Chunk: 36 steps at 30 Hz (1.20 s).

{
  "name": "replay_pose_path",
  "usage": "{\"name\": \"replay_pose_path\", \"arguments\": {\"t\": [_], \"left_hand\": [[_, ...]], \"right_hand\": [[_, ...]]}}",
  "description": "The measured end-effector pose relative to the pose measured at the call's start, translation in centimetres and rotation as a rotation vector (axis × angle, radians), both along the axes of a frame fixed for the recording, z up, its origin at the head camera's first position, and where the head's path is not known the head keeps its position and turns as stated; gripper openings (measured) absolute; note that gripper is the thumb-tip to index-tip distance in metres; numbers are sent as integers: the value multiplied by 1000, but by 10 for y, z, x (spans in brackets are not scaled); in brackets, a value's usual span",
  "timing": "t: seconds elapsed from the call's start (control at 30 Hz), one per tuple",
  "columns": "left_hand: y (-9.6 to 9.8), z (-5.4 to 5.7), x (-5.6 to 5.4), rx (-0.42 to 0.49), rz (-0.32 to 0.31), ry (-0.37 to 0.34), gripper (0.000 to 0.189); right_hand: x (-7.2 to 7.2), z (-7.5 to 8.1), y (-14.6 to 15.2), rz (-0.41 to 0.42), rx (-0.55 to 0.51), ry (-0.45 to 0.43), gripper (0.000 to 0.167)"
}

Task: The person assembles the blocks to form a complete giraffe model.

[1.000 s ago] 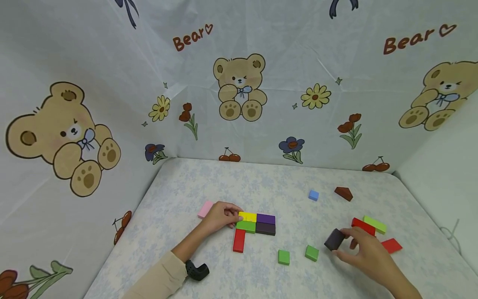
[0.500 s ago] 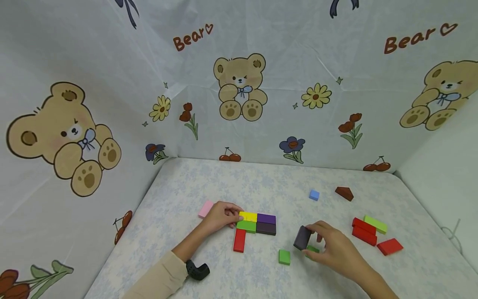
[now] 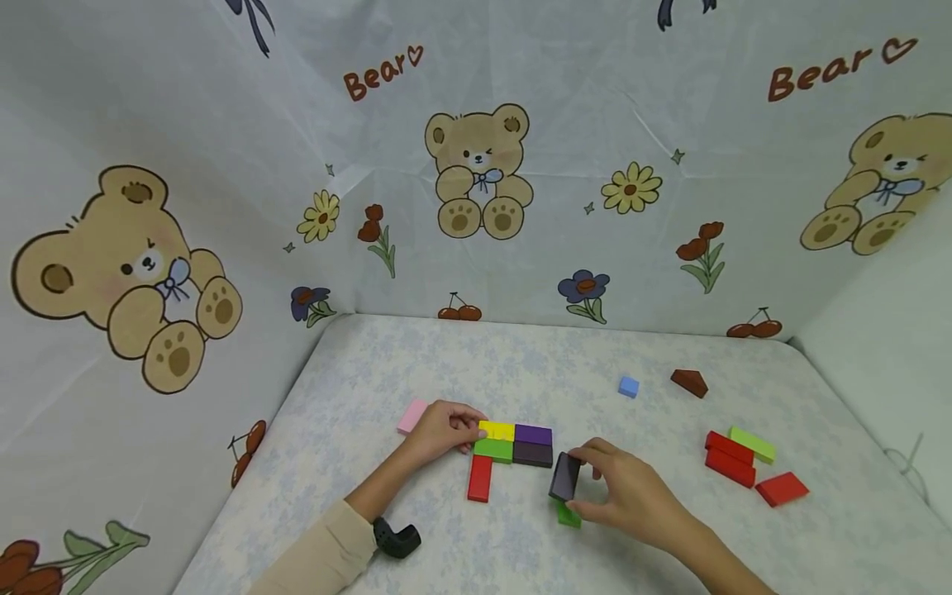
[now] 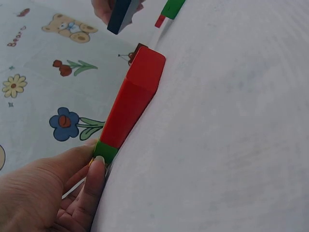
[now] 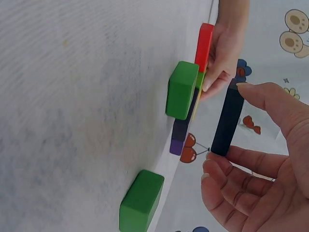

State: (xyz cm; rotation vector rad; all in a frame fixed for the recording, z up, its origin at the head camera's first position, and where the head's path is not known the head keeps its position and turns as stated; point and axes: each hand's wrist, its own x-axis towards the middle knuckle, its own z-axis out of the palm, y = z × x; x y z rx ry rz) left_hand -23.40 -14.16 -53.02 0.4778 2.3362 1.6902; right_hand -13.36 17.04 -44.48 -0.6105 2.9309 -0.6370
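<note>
My left hand (image 3: 445, 428) pinches the left end of a yellow block (image 3: 498, 430). Flat against it lie a purple block (image 3: 533, 435), a green block (image 3: 492, 450) and a black block (image 3: 532, 454), together making a rectangle. From the green one a red block (image 3: 479, 479) extends towards me. Another black block (image 3: 565, 476) is held up between the thumb and fingers of my right hand (image 3: 632, 496), tilted, just right of the rectangle. Beneath it a small green block (image 3: 568, 516) is partly covered; the right wrist view also shows a second green block (image 5: 141, 200).
At the right lie red blocks (image 3: 730, 468), a lime block (image 3: 753, 445) and another red block (image 3: 782, 489). Further back are a small blue block (image 3: 628, 387) and a brown block (image 3: 689, 383). A pink block (image 3: 411, 416) sits behind my left hand.
My right hand has carried the black block leftwards from beside the red blocks to near the rectangle, passing over the green blocks. My left hand has stayed at the yellow block.
</note>
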Motion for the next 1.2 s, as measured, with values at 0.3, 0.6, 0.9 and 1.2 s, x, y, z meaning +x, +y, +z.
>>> {"name": "replay_pose_path", "arguments": {"t": [0.3, 0.6, 0.9, 1.2], "left_hand": [[2, 0, 0, 2, 9, -5, 23], [1, 2, 0, -3, 10, 18, 23], [1, 0, 1, 6, 8, 11, 23], [0, -2, -1, 9, 11, -2, 22]], "right_hand": [[-4, -7, -13, 85, 39, 18, 63], [-7, -10, -22, 115, 95, -11, 65], [-8, -16, -23, 138, 111, -22, 64], [-8, -17, -22, 180, 141, -23, 62]]}}
